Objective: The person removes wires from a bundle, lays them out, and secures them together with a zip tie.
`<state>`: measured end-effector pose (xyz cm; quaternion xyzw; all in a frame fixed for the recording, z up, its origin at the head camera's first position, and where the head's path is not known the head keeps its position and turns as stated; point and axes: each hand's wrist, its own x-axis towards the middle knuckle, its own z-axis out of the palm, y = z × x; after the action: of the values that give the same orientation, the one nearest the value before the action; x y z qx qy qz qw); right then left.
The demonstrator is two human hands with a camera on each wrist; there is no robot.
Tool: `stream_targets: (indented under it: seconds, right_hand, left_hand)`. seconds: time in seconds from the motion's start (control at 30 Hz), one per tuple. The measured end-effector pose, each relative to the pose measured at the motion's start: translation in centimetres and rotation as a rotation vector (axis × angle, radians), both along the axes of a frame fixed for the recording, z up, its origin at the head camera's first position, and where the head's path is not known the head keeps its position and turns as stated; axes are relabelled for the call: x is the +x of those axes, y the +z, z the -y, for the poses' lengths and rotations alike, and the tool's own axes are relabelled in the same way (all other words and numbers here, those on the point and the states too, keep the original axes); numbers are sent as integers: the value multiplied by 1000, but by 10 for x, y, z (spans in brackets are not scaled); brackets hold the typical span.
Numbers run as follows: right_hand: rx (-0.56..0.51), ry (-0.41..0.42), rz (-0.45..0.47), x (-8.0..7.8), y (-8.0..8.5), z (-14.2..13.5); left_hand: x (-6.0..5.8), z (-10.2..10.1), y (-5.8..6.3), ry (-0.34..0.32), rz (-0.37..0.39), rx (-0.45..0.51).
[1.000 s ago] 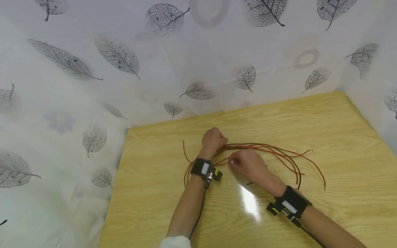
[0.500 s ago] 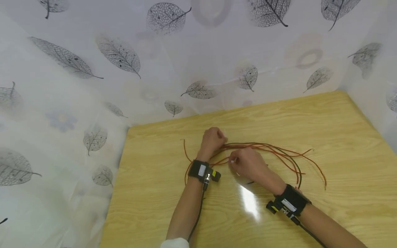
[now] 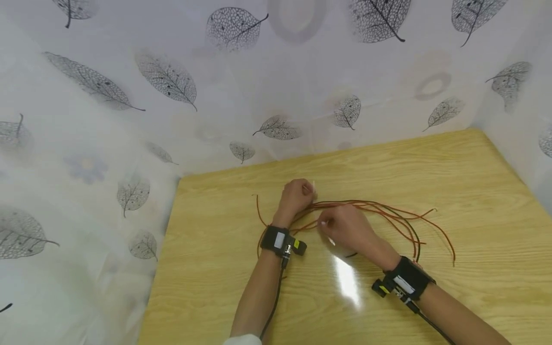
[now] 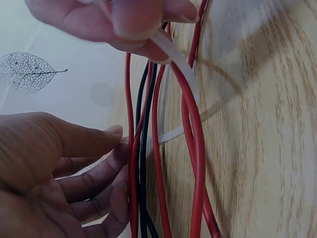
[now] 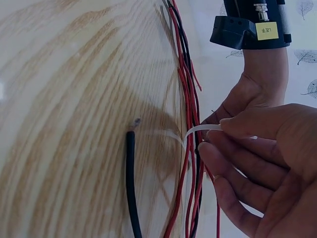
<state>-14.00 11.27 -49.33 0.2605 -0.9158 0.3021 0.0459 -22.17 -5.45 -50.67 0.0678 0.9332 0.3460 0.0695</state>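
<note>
A narrow white strip, which looks like a plastic cable tie (image 4: 173, 134), loops round a loose bundle of red wires (image 4: 198, 163) and black wires (image 4: 144, 163). My left hand (image 3: 297, 196) pinches one end of it between thumb and fingers on the far side of the bundle. On the near side, my right hand (image 3: 345, 225) pinches the other end, thumb on top, as the right wrist view shows. The strip's two ends stay apart, and their tips are partly hidden by my fingers. The middle of the bundle runs between the hands.
The wires fan out to the right across the wood-grain table (image 3: 207, 287). A black wire with a bare metal end (image 5: 131, 183) lies apart, near my right hand. A leaf-printed white sheet (image 3: 293, 86) hangs behind the table. Both wrists wear black camera straps.
My left fingers have shifted slightly, and a white end of the strip now shows above them. The right hand stays almost in place; the wires lie much as before.
</note>
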Motion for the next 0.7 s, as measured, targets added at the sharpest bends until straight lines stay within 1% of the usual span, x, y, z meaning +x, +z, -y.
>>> stream_targets:
  seconds: [0.1,0.27,0.37,0.57,0.63,0.7]
  right_hand:
    - [-24,5,12,-1,0,2]
    - [-86,35,96,-1,-1,4]
    - [-109,49,114,-1,-3,5]
    - [-155,47,125,3,-6,7]
    - [-167,42,125,4,-7,7]
    - [-182,37,124,5,-8,8]
  left_hand:
    - [2,2,1,-11,-15,14]
    - [4,7,1,-20,-55,14]
    - [6,10,0,-25,-79,38]
    - [11,14,-2,-37,-62,113]
    - [13,14,-3,-45,-56,126]
    - [13,15,-3,-55,-67,126]
